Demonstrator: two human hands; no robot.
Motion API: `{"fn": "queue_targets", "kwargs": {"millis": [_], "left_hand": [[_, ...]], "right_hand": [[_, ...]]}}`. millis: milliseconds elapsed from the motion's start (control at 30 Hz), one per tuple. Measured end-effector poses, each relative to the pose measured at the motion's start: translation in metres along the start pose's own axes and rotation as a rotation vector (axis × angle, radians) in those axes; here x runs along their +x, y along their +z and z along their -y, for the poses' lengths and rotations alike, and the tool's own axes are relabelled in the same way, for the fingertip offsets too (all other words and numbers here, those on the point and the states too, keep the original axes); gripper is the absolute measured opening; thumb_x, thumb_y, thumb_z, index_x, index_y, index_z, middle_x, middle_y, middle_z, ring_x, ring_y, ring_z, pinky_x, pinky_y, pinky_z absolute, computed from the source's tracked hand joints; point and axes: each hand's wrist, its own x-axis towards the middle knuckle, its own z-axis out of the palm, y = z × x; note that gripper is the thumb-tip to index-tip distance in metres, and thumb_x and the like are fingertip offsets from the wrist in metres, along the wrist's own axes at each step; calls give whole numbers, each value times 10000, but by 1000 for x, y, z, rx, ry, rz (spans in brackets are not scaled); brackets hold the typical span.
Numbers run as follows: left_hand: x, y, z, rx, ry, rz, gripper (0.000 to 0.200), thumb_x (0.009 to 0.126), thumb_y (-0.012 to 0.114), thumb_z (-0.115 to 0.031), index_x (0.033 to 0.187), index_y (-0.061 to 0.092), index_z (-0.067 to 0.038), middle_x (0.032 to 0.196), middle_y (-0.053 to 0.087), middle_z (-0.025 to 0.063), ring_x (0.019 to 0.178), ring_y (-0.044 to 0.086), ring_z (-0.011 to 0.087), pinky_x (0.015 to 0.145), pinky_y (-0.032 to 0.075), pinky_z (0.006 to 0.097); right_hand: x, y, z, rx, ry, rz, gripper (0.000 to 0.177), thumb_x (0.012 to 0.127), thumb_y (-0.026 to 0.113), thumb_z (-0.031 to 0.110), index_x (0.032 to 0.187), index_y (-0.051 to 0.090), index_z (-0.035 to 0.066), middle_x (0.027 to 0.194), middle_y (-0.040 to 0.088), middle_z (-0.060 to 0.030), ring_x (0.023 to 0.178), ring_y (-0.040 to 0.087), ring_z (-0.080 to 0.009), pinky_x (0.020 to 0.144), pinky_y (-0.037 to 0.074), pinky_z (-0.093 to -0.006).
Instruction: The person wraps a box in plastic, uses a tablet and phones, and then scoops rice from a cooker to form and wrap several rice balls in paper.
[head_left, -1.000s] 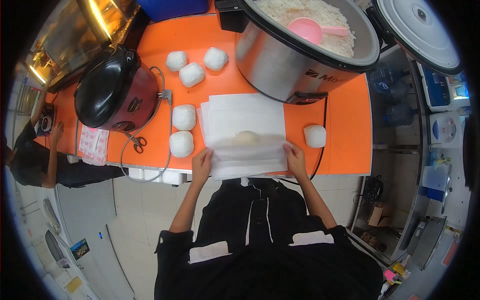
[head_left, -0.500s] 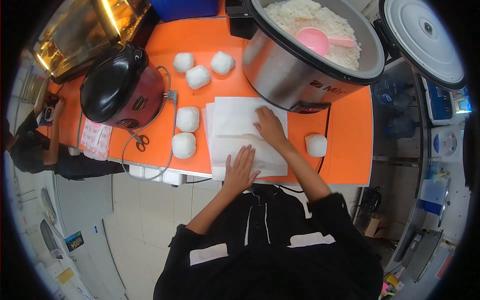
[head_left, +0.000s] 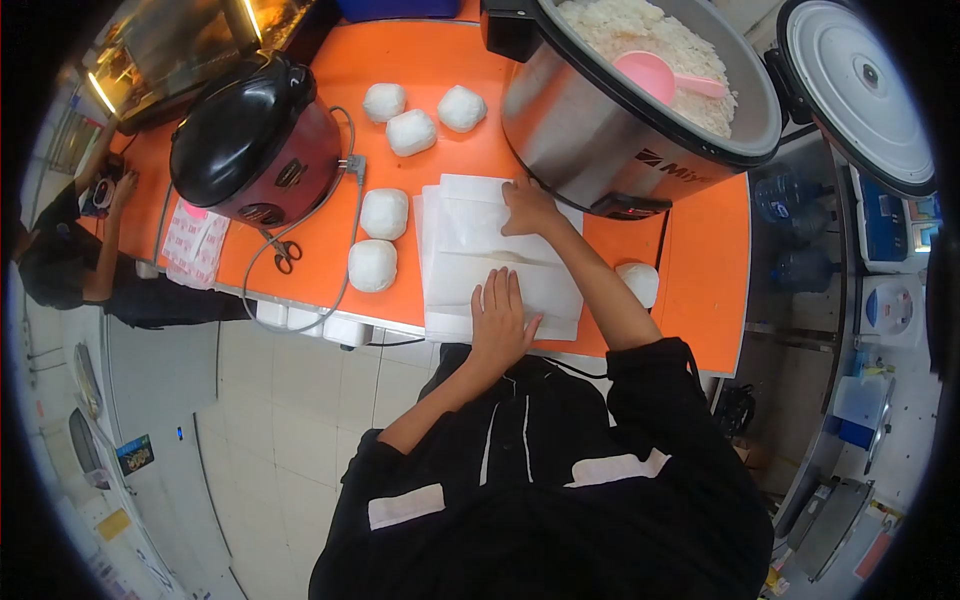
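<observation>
A stack of white paper sheets (head_left: pixel 465 215) lies on the orange table, with a crease or fold running across the top sheet. My left hand (head_left: pixel 500 318) rests flat on its lower part, fingers stretched out and thumb apart. Near the stack's upper right edge, my right hand (head_left: pixel 528 208) touches the paper, its thumb spread from its fingers. Left of the stack are two white wrapped bundles, an upper bundle (head_left: pixel 384 214) and a lower bundle (head_left: pixel 372 266). Another wrapped bundle (head_left: pixel 638 285) sits to the right, partly behind my right forearm.
A large steel rice cooker (head_left: pixel 590 140) stands open behind the paper, a pink scoop (head_left: pixel 648 76) on its rice. Further left are three wrapped bundles (head_left: pixel 411 132), a smaller dark red cooker (head_left: pixel 290 170), its cable, and scissors (head_left: pixel 286 254). Another person (head_left: pixel 60 260) stands at far left.
My right hand has moved up the paper to its upper edge. My left hand stays flat on the lower part, a little further right. The camera view has shifted slightly.
</observation>
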Motion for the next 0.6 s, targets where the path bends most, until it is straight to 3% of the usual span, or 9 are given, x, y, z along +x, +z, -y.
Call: {"fn": "queue_targets", "kwargs": {"millis": [133, 200, 233, 300, 400, 500, 533, 600], "left_hand": [[2, 1, 1, -47, 19, -17, 725, 750, 631, -299, 1259, 318, 111, 1277, 345, 258, 1201, 331, 369, 975, 266, 461], [2, 2, 0, -65, 19, -36, 720, 749, 632, -295, 1253, 322, 115, 1269, 352, 258, 1196, 338, 366, 971, 273, 460], [3, 3, 1, -86, 15, -58, 715, 748, 633, -290, 1247, 326, 119, 1261, 360, 258, 1191, 345, 363, 967, 280, 459], [5, 5, 3, -92, 15, -50, 716, 748, 632, -300, 1248, 330, 114, 1260, 360, 258, 1194, 341, 364, 967, 278, 470], [4, 3, 3, -25, 3, -21, 729, 759, 615, -341, 1262, 326, 101, 1272, 350, 261, 1211, 325, 365, 973, 262, 495], [0, 7, 2, 68, -6, 4, 759, 780, 579, -410, 1290, 312, 84, 1304, 324, 265, 1240, 295, 368, 985, 233, 518], [-1, 9, 3, 97, 5, -1, 777, 789, 558, -449, 1303, 305, 75, 1322, 307, 267, 1256, 278, 370, 991, 218, 528], [-4, 13, 4, 107, 14, -17, 791, 791, 545, -473, 1309, 302, 73, 1330, 298, 272, 1264, 266, 376, 998, 210, 522]], "right_hand": [[1, -7, 9, 74, 71, 53, 587, 512, 787, 186, 1007, 511, 34, 940, 603, -169, 897, 587, -308, 774, 461, -407], [10, -14, 7, 109, 98, 276, 540, 516, 786, 190, 968, 533, 37, 963, 592, -174, 874, 579, -302, 759, 461, -391], [17, -6, -2, 110, 100, 272, 540, 516, 786, 190, 968, 533, 37, 963, 592, -174, 874, 579, -302, 759, 461, -391], [19, 2, -12, 284, -135, 370, 479, 525, 785, 215, 907, 569, 24, 927, 605, -165, 847, 581, -295, 731, 457, -380], [-1, -8, -12, 283, -297, 185, 382, 553, 767, 217, 834, 605, 15, 837, 621, -150, 786, 592, -285, 703, 453, -362], [-29, -28, -2, 482, -225, 302, 312, 604, 736, 191, 837, 630, 13, 817, 629, -154, 778, 593, -287, 692, 454, -356], [-36, -23, -2, 450, -311, 153, 231, 661, 697, 146, 845, 644, 18, 808, 640, -144, 761, 602, -285, 685, 459, -354], [-52, -22, 1, 486, -294, 110, 209, 685, 676, 136, 855, 645, 18, 802, 642, -137, 757, 606, -284, 683, 462, -356]]}}
